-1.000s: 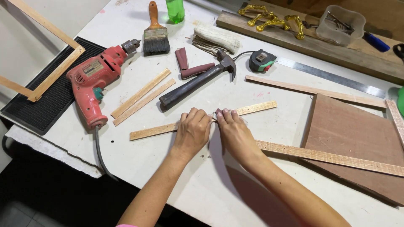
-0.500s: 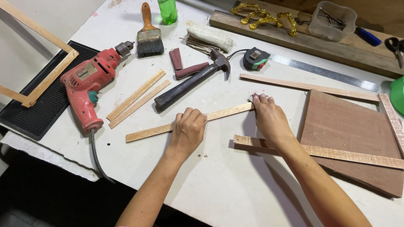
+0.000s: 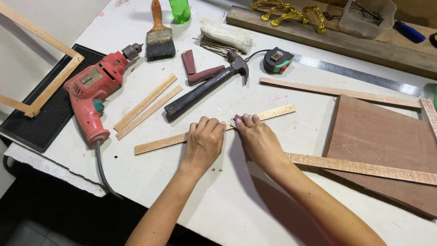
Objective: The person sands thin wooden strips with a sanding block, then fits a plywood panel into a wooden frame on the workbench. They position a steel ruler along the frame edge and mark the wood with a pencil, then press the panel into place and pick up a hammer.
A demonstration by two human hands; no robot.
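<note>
The left hand [image 3: 205,141] presses flat on the thin wooden strip [image 3: 214,129]. The right hand [image 3: 256,136] pinches a small sandpaper piece [image 3: 236,119] on its middle; how much is sanded, I cannot tell.

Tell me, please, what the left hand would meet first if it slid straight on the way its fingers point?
Probably the hammer: the left hand rests on the wooden strip, fingers pointing up the table toward the dark handle.

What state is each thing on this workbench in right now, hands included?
Left hand: pressed flat on the thin wood strip.
Right hand: fingertips pinching a small piece against the same strip.
Hammer: lying flat, untouched.
Red drill: lying on its side, cord trailing off the table.
Paintbrush: lying flat.
Tape measure: closed.
Brown board: lying flat.
</note>
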